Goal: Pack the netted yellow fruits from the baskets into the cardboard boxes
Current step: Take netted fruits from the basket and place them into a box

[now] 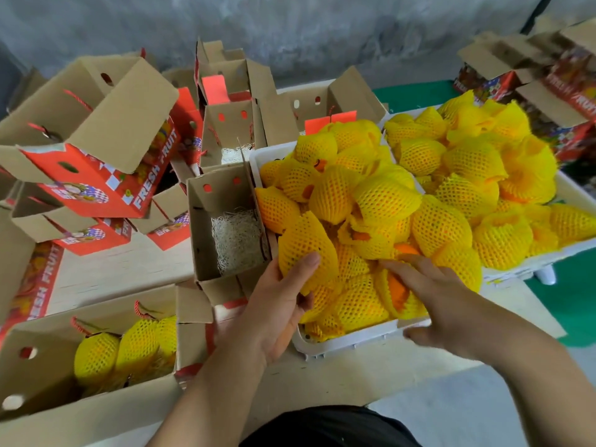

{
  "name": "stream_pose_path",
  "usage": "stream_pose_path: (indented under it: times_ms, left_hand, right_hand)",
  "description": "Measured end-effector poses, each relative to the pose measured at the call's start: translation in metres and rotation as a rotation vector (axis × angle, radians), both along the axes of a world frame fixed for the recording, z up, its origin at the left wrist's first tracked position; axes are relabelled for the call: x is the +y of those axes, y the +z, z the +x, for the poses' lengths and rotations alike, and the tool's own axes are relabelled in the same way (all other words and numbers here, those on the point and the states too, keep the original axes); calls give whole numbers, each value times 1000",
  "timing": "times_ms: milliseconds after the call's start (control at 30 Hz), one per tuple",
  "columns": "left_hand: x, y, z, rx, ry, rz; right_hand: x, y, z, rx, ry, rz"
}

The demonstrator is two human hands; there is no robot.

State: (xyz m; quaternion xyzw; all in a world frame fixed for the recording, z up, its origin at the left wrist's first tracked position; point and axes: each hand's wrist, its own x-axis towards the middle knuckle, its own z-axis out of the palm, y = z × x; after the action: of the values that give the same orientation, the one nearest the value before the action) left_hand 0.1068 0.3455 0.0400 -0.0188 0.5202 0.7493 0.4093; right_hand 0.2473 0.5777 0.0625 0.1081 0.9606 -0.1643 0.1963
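The left hand grips one netted fruit at the near edge of the white basket, while the right hand rests open-fingered on the heap; the foam net seems soft and grippy, so holding around the middle should suit the empty box beside it.
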Motion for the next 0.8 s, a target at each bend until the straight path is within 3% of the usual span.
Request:
stream_pose_path:
  times_ms: [233, 367, 533, 800]
  left_hand:
    - [-1, 4, 6, 87, -102, -89]
    - [-5, 8, 6, 88, -134, 10]
    - [-31, 6, 1, 134, -113, 40]
    - [-132, 1, -29, 197, 7, 48]
  right_hand:
    - [-7, -1, -5, 383, -320, -280]
    - [-45, 5, -15, 596, -545, -682]
    - [-98, 4, -40, 600, -576, -1094]
    - [-191, 3, -79, 513, -519, -1113]
